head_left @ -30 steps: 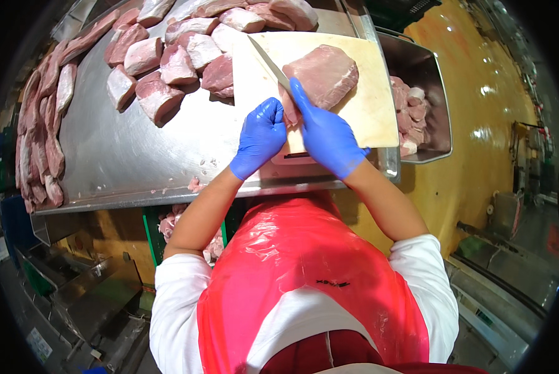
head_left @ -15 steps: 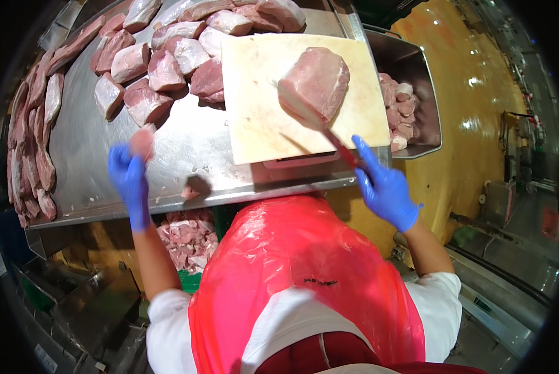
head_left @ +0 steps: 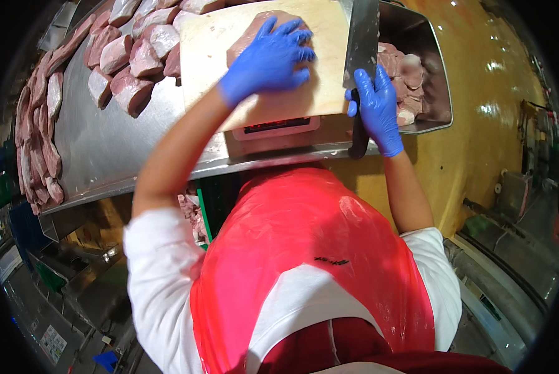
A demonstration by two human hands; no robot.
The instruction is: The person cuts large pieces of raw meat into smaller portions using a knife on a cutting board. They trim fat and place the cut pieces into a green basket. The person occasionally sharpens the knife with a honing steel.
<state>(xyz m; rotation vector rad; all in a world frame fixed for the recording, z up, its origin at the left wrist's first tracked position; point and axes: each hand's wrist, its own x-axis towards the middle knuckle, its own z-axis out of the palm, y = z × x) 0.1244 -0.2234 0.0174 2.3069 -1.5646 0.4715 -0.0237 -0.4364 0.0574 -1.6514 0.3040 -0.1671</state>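
Observation:
My left hand (head_left: 270, 62), in a blue glove, lies spread over a pale pink block of raw meat (head_left: 244, 45) on the cutting board (head_left: 198, 78). It covers much of the meat. In my gloved right hand (head_left: 377, 112) is a large knife (head_left: 361, 43) with a dark handle, its broad blade pointing away from me along the board's right edge. My right fingers wrap the handle near the blade, apart from the meat.
Several meat chunks (head_left: 133, 90) lie on the steel table (head_left: 130, 146), with long meat strips (head_left: 33, 146) along its left edge. A metal bin (head_left: 438, 75) of cut meat stands right of the board. Below the board sits a device with a lit red display (head_left: 276, 126).
My left hand has moved right from over the table onto the meat; the small piece it held is no longer visible. My right hand has swung the knife away from the meat to the board's right edge.

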